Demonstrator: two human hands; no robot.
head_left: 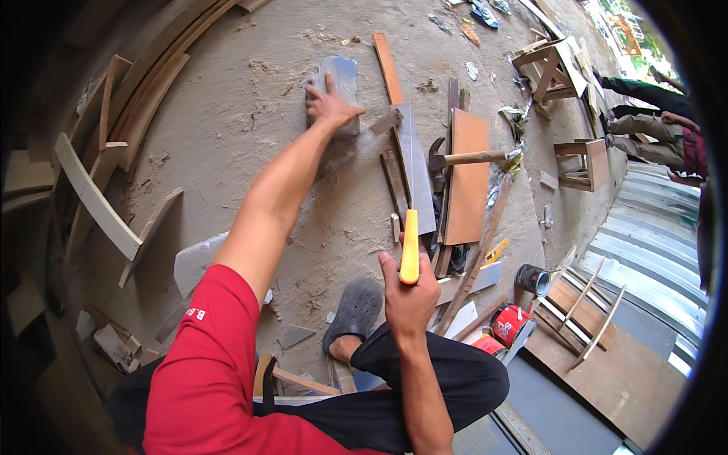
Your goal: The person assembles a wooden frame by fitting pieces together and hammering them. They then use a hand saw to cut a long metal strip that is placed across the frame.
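Note:
My left arm, in a red sleeve, stretches forward to a blue-grey block-like piece (343, 72) on the dusty ground. My left hand (332, 108) lies on it with the fingers spread. Close to my body, my right hand (409, 296) is closed round the yellow handle of a handsaw (414, 167). Its grey blade points away from me, over a strip of wood (388, 68). Just right of the blade, a claw hammer (472, 158) rests across an orange-brown board (465, 201). A smeared, dusty strip (345, 158) lies below my left hand.
Wooden strips and curved pieces (95, 197) pile up on the left. Red cans (512, 324) and a dark can (532, 280) stand near my right knee. Small wooden stools (584, 164) are at the right; beyond them are other people (652, 133). My grey clog (355, 309) is below.

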